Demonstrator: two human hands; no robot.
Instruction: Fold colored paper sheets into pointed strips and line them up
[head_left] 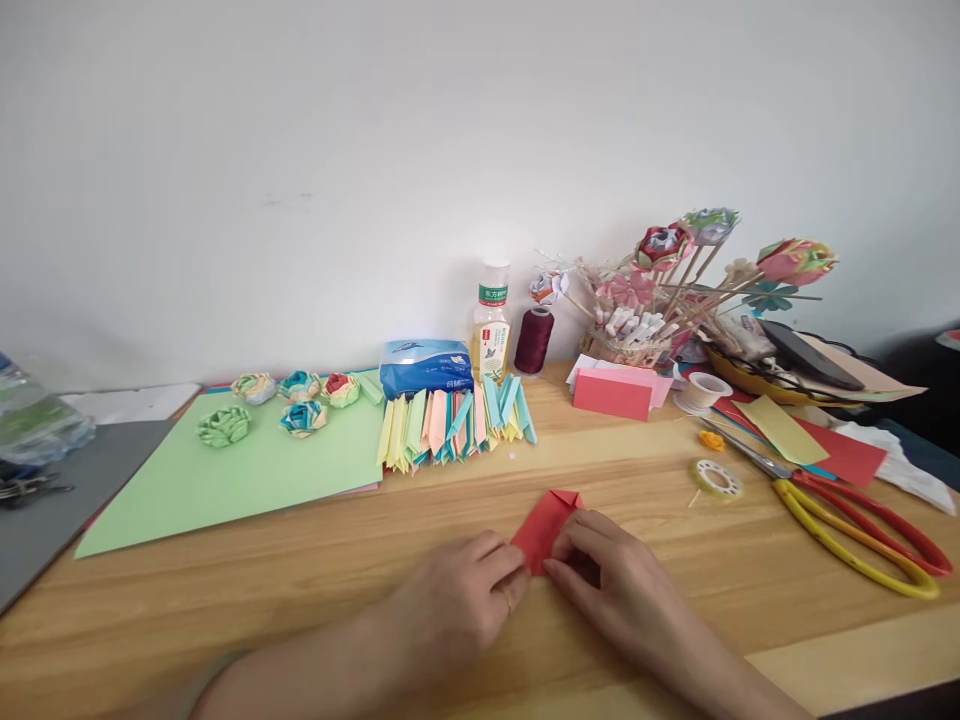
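Observation:
A small red sheet of paper (541, 527) lies on the wooden table in front of me, with its far corners folded in. At its near left edge, my left hand (480, 590) presses with the fingers closed together on the paper. My right hand (607, 565) has curled fingers and a thumb on the paper's right side, pinching or pressing the edge; the exact grip is partly hidden by the knuckles. Beyond the paper stands a row of folded paper strips (450, 425) in yellow, green, orange and blue.
Folded paper flowers (225, 427) lie on green sheets (247, 490) at left. Behind are a blue tissue pack (426, 367), a bottle (492, 325) and a thread spool (534, 342). Scissors (862, 520), a tape roll (718, 479) and red cards (611, 393) are at right.

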